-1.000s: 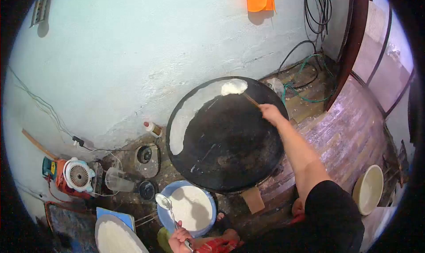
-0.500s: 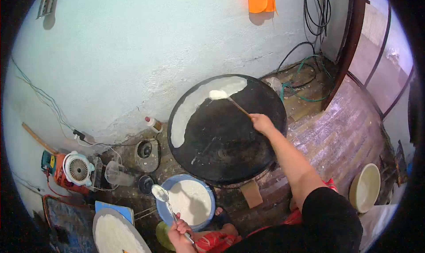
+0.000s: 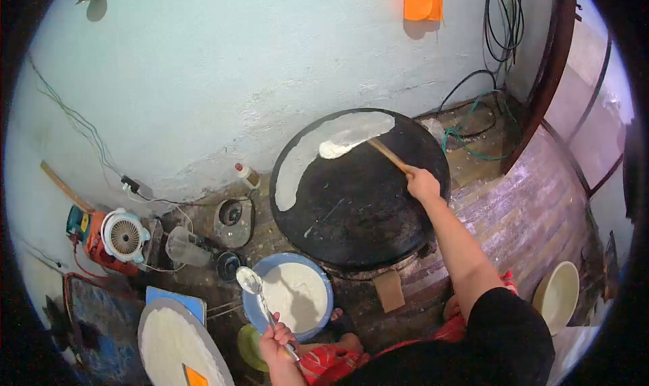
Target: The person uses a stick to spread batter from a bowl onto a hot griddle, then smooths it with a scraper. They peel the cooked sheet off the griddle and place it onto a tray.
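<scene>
My right hand grips the wooden handle of a batter spreader, reaching over a large round black griddle. The spreader's far end meets the white batter, which lies in a curved band along the griddle's far and left rim. A thicker white mound sits at the band's inner edge, left of the spreader's tip. My left hand is closed round the handle of a metal ladle. The ladle's batter-coated bowl hangs over the left rim of a blue tub of white batter.
A round white-covered board with an orange piece stands lower left. Beyond it are a small fan, a clear jug, and a bottle by the wall. A cream basin stands right; hoses lie near the doorway.
The spreader's tip has moved right relative to the thick batter mound, along the band's inner edge. The ladle stays over the tub. The whole view has shifted slightly.
</scene>
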Tool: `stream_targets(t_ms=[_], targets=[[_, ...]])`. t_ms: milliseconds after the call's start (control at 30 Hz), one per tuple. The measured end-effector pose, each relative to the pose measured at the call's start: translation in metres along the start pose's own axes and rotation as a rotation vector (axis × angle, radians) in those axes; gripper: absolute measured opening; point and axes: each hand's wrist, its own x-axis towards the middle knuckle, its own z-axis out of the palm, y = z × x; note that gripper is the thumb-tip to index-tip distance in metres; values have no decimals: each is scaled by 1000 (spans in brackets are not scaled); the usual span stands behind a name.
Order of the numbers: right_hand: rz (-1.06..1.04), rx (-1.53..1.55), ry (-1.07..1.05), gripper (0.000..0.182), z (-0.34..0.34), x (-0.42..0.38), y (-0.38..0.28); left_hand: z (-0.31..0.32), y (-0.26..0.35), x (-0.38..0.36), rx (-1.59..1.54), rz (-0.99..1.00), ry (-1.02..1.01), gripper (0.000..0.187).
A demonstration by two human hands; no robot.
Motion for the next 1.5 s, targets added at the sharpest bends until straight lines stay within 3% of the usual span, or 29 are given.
stream_targets(t_ms=[33, 133, 300, 367, 433, 633, 700, 767, 833, 900, 1033, 1100, 1167, 1367, 1500], targets=[[113, 44, 18, 31, 3, 2, 5, -1, 0, 1, 36, 19, 23, 29], [-125, 197, -114, 30, 52, 22, 6, -3, 1, 3, 94, 30, 30, 29], [-209, 111, -333, 27, 28, 16, -22, 6, -3, -3, 15, -25, -9, 29], [-126, 153, -349, 27, 18, 10, -25, -1, -2, 1, 42, -10, -27, 29], [-82, 132, -180, 27, 37, 10, -23, -3, -2, 3, 89, 36, 12, 29], [-407, 67, -362, 27, 30, -2, -7, 0, -4, 0, 67, -5, -31, 27], [-260, 36, -186, 27, -1, -27, 1, 2, -4, -1, 79, 8, -18, 28], [-47, 77, -33, 28, 16, -21, 15, 2, -7, -3, 91, 25, 7, 29], [-274, 114, -117, 29, 49, -12, 13, 7, -7, -3, 110, 33, 7, 28], [-250, 135, -316, 29, 55, -35, -24, 5, -6, -1, 90, 15, 3, 27], [-313, 51, -388, 27, 20, -49, -41, 1, -2, 0, 130, 17, 28, 26], [-214, 33, -218, 27, 22, -45, -30, -1, -3, -1, 93, 16, 17, 26], [-261, 121, -190, 28, 51, -40, -22, -1, -2, -3, 109, 28, 14, 26], [-364, 67, -431, 27, 25, -53, -31, 4, -3, -7, 118, 44, 10, 27], [-328, 69, -351, 27, 58, -66, -37, -3, 1, -3, 142, 34, 18, 29]])
